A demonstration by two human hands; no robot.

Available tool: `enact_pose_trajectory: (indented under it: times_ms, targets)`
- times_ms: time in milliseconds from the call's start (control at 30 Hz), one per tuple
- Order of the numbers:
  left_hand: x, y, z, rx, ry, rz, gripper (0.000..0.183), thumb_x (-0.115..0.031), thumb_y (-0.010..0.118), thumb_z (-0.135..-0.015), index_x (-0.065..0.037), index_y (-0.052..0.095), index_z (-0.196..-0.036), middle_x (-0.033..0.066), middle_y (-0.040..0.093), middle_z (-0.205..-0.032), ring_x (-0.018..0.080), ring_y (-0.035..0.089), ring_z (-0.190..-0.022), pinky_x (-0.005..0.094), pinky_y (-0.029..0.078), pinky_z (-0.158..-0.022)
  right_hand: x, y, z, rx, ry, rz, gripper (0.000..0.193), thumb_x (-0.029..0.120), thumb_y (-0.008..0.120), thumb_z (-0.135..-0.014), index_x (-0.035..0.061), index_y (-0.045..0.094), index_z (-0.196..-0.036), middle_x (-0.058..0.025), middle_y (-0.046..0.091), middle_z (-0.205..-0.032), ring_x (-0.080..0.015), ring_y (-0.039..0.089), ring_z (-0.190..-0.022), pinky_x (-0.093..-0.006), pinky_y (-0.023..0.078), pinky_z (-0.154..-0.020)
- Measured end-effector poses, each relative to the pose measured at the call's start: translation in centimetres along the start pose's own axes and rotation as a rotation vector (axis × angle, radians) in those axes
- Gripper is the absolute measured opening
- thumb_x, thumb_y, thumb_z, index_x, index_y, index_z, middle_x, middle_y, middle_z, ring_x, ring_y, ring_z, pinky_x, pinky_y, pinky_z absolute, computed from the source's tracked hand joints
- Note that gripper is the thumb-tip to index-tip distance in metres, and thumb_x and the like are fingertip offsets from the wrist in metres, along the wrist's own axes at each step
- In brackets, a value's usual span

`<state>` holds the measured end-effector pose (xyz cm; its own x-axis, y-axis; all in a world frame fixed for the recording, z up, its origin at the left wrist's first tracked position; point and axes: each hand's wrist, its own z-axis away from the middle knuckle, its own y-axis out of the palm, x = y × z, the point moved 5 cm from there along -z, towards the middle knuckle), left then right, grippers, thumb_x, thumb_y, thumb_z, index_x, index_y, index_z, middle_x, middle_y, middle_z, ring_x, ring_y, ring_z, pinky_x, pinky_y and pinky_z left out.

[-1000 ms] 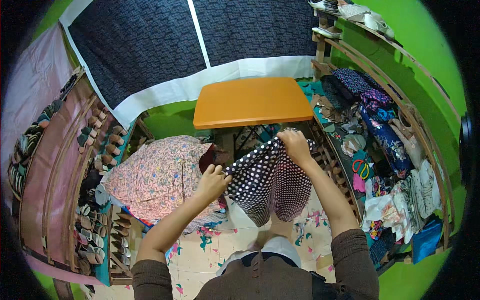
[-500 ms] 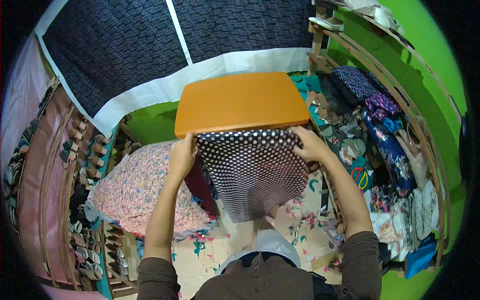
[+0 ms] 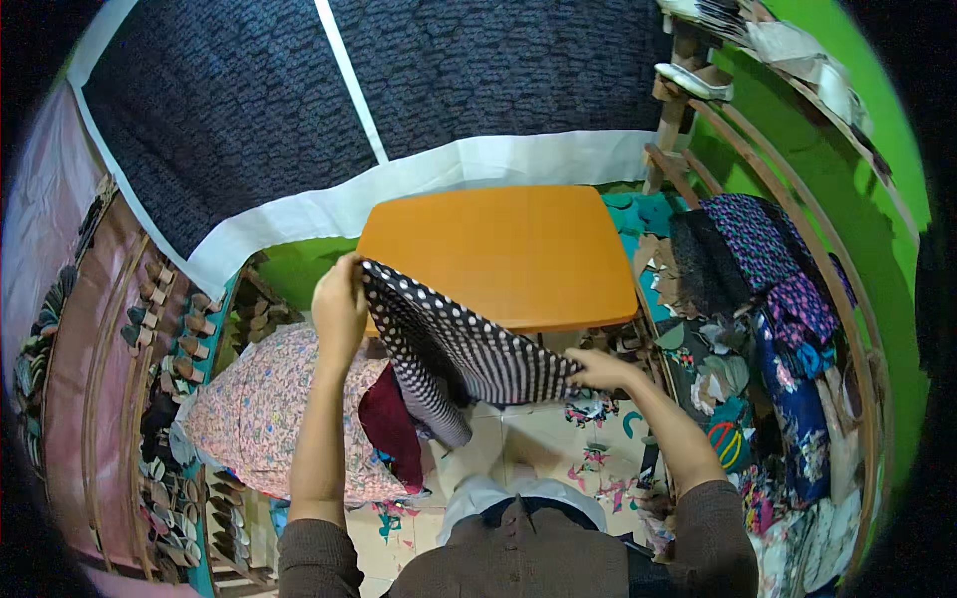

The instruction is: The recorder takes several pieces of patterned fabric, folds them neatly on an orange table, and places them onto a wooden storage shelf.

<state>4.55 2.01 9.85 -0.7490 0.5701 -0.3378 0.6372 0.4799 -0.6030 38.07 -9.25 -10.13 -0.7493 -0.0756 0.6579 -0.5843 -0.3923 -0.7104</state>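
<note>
A black fabric with white polka dots hangs between my two hands in front of the table. My left hand is closed on one upper corner, raised by the table's left side. Lower and to the right, my right hand pinches another part of its edge. The fabric slants down from left to right and sags in folds in the middle. Behind it stands an orange table with a bare top. A dark red cloth lies beside the fabric's left lower end, on a large floral-print bundle.
Shoe lasts and shoe parts fill racks on the left. On the right, a wooden shelf holds folded fabrics, scraps and colourful-handled scissors. Small cuttings litter the tiled floor. A dark patterned curtain hangs behind the table.
My right hand has moved down and slightly left with its edge of the polka-dot fabric, while my left hand has shifted slightly left and up. The fabric, spread wide before, now slants and folds.
</note>
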Motion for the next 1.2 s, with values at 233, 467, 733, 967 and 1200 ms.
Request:
enact_pose_trajectory:
  times_ms: [233, 467, 733, 967, 1200]
  targets:
    - [9.5, 3.7, -6.4, 0.044, -0.186, 0.029, 0.019, -0.017, 0.047, -0.090, -0.006, 0.054, -0.103, 0.0172, 0.063, -0.088, 0.0344, 0.060, -0.083, 0.0387, 0.046, -0.069, -1.3, -16.2, -7.6, -0.523, -0.111, -0.482, 0.025, 0.002, 0.057, -0.076, -0.0027, 0.059, -0.100, -0.0070, 0.063, -0.094, -0.0127, 0.056, -0.087, -0.0253, 0.043, -0.076]
    - [18.6, 14.5, -14.8, 0.170, -0.325, 0.214, 0.020, -0.019, 0.046, -0.091, -0.005, 0.055, -0.102, 0.0147, 0.064, -0.085, 0.0254, 0.062, -0.078, 0.0334, 0.046, -0.069, 1.1, -29.5, -18.5, -0.914, -0.194, -0.278, 0.025, 0.011, 0.047, -0.084, -0.0038, 0.056, -0.102, -0.0117, 0.064, -0.087, -0.0190, 0.059, -0.084, -0.0289, 0.044, -0.075]
    - [22.7, 24.7, -27.3, 0.141, -0.337, 0.067, 0.024, -0.023, 0.044, -0.089, -0.007, 0.056, -0.102, 0.0174, 0.063, -0.092, 0.0334, 0.061, -0.084, 0.0401, 0.046, -0.072, -0.5, -39.9, -30.5, -1.092, 0.102, 0.045, 0.024, 0.021, 0.050, -0.086, 0.0068, 0.058, -0.103, -0.0217, 0.061, -0.094, -0.0372, 0.058, -0.092, -0.0406, 0.045, -0.078]
    - [23.4, 38.3, -23.6, 0.240, -0.455, -0.068, 0.057, -0.031, 0.047, -0.086, -0.010, 0.029, -0.136, 0.0204, 0.033, -0.137, 0.0349, 0.031, -0.127, 0.0499, 0.022, -0.104, -6.8, -32.0, -39.7, -1.108, 0.133, 0.069, 0.059, 0.019, 0.048, -0.087, 0.0004, 0.022, -0.136, -0.0312, 0.029, -0.134, -0.0409, 0.036, -0.121, -0.0422, 0.034, -0.097]
    - [12.7, 41.1, -0.5, 0.803, 0.028, -0.095, 0.057, -0.049, 0.050, -0.084, -0.021, 0.040, -0.133, 0.0113, 0.027, -0.143, 0.0311, 0.027, -0.130, 0.0508, 0.019, -0.105, -6.9, -6.9, -36.4, -0.418, 0.229, 0.579, 0.048, 0.035, 0.034, -0.093, 0.0173, 0.031, -0.137, -0.0176, 0.022, -0.142, -0.0345, 0.021, -0.132, -0.0603, 0.018, -0.101]
